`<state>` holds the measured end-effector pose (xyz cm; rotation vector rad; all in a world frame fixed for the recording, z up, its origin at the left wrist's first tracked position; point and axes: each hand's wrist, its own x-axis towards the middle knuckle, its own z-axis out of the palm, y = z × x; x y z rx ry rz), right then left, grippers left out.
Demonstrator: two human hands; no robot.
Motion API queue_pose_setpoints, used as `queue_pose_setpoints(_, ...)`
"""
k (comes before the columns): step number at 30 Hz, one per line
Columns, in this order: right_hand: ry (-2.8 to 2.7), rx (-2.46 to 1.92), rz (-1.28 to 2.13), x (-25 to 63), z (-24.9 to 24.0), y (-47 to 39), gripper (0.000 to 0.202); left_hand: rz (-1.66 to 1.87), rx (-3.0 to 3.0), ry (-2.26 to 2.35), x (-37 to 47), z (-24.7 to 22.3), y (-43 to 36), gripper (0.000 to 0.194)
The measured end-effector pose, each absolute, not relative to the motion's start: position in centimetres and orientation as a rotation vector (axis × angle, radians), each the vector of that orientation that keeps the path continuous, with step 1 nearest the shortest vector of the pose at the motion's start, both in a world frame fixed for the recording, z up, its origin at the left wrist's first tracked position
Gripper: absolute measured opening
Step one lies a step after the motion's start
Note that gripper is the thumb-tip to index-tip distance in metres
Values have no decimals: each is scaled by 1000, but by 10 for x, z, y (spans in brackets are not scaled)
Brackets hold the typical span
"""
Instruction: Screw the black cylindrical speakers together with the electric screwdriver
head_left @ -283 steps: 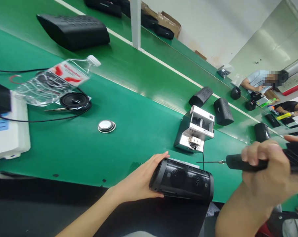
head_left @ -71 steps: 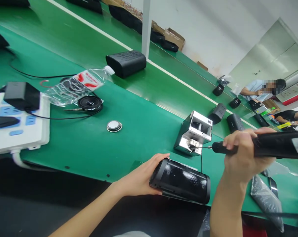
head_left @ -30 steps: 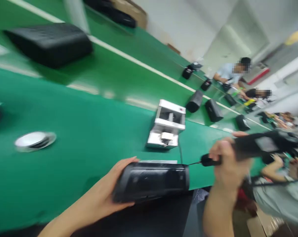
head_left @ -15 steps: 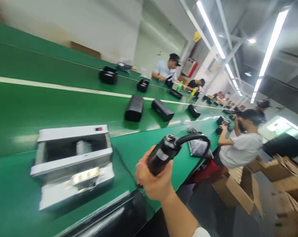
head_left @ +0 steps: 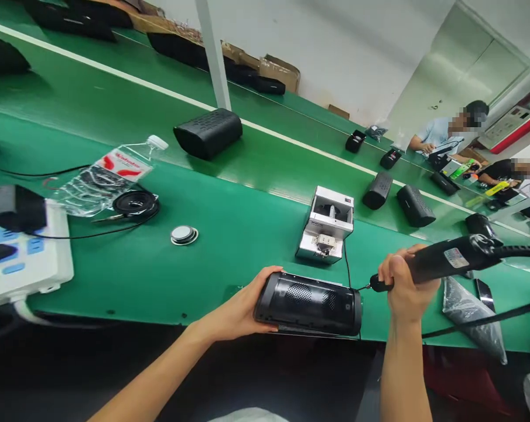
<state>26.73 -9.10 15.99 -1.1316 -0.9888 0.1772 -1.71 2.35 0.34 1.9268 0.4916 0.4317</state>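
Note:
My left hand [head_left: 247,308] grips the left end of a black speaker housing [head_left: 313,303], which lies on its side at the bench's front edge with perforated patches facing up. In my right hand [head_left: 407,284] is a black electric screwdriver [head_left: 449,259], held nearly level, its bit pointing left. The bit's tip is at the right end of the housing; whether it touches a screw is too small to tell. Behind the housing stands a white screw feeder [head_left: 328,225].
On the left are a power strip [head_left: 54,258], a water bottle [head_left: 109,176], a small round speaker driver [head_left: 135,202] and a silvery disc [head_left: 184,235]. Black housings [head_left: 209,133] stand on the green line behind. A plastic bag [head_left: 475,316] lies right. People sit further back.
The view has swung left. My left hand and the speaker housing it grips have come into view. The screwdriver has turned from upright to nearly level, its bit at the housing.

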Motion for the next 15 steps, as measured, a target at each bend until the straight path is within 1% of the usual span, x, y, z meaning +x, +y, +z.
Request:
queue_pose_setpoints(7,-971,-1228,153,275,165,-89,57,523,1905,443,-14,-1,20,102)
queue_pose_setpoints(11,-912,-1252,88,266,173,-92,55,559,1902,407,-12,-6,21,108)
queue_pose_setpoints(15,-844,-1248,24,262,176,-94,50,600,1897,359,-6,-16,23,119)
